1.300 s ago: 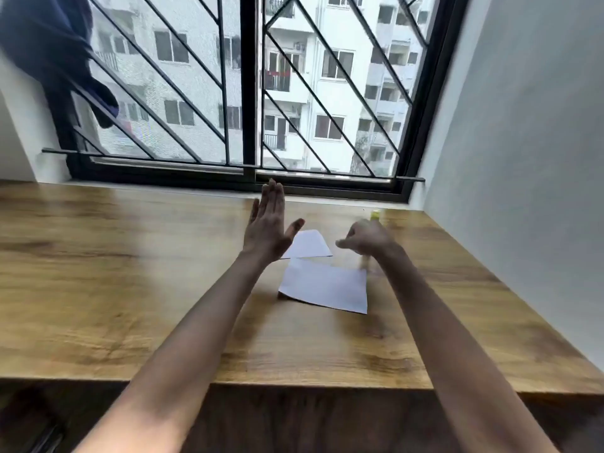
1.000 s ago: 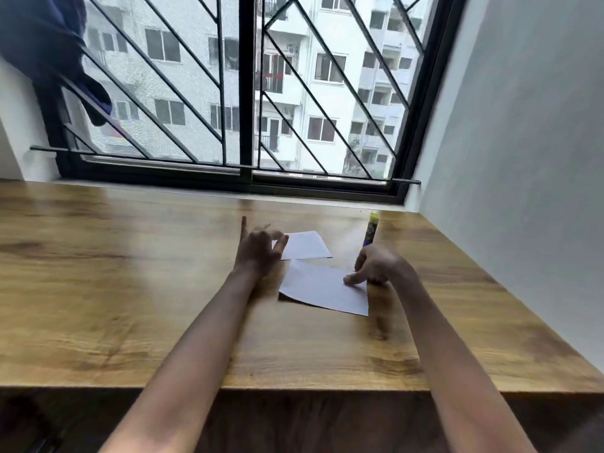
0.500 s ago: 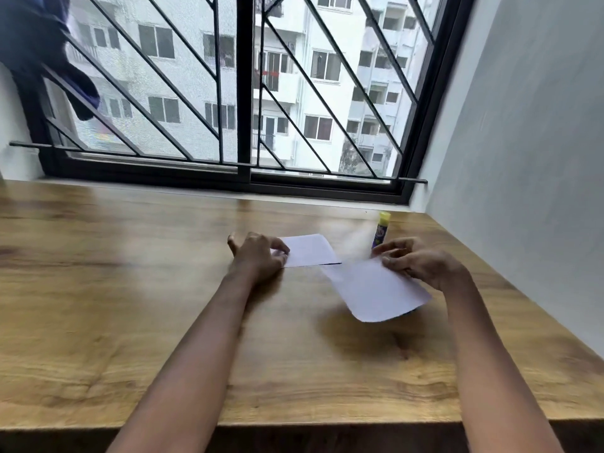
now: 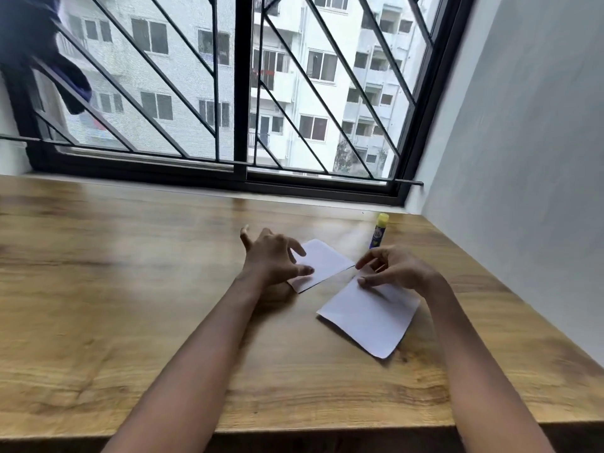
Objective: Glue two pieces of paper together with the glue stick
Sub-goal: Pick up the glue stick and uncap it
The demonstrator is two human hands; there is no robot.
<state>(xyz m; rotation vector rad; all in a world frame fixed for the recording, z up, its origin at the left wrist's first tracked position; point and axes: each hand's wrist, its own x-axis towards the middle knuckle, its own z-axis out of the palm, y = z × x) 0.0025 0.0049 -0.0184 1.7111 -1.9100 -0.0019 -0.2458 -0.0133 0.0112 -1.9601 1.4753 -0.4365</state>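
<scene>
On my feed a wooden desk (image 4: 130, 305) with a strong grain fills the lower half, its front edge running along the bottom. Behind it sits a black-framed sliding window (image 4: 241, 93), and a grille of thin diagonal metal bars (image 4: 157, 70) stands across the glass. A slim horizontal rod (image 4: 408, 182) runs along the foot of the window. The left pane looks hazy, as if it has a fine mesh screen (image 4: 183, 103) over it. Outside I see a pale apartment block (image 4: 320, 34) and a patch of tree foliage (image 4: 346, 158). A dark blue cloth (image 4: 36, 44) hangs at the top left. A plain grey wall (image 4: 523, 158) closes the right side.
</scene>
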